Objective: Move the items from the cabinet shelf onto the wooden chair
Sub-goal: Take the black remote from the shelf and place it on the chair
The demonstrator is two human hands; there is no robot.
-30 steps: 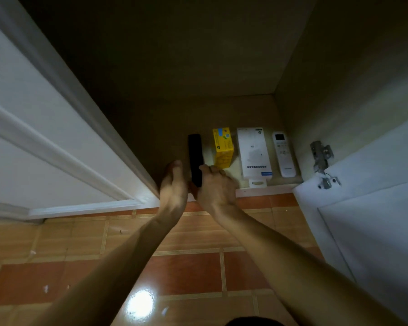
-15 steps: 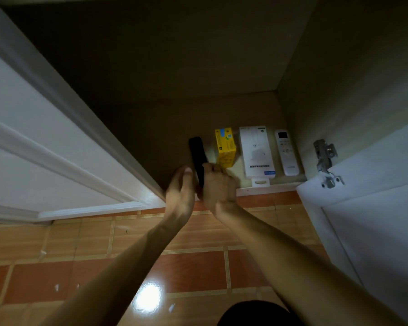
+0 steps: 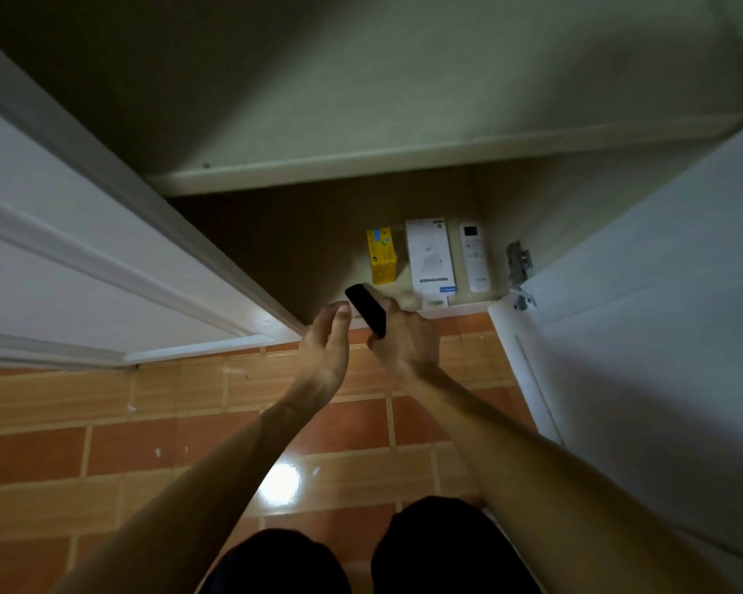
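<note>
While the right hand (image 3: 406, 336) grips a black remote (image 3: 367, 309) above the shelf's (image 3: 318, 250) front edge, the left hand (image 3: 327, 353) hovers beside it, fingers loosely spread.

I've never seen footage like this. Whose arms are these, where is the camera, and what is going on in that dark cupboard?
No machine here: a person wears a camera on the head, looking down past their own arms and knees at a tiled floor. Both cabinet doors stand open. The right hand grips a slim black object, lifted at the front of the cabinet shelf. The left hand is open beside it, holding nothing. On the shelf lie a yellow box, a white flat package and a white remote control. No chair is in view.
</note>
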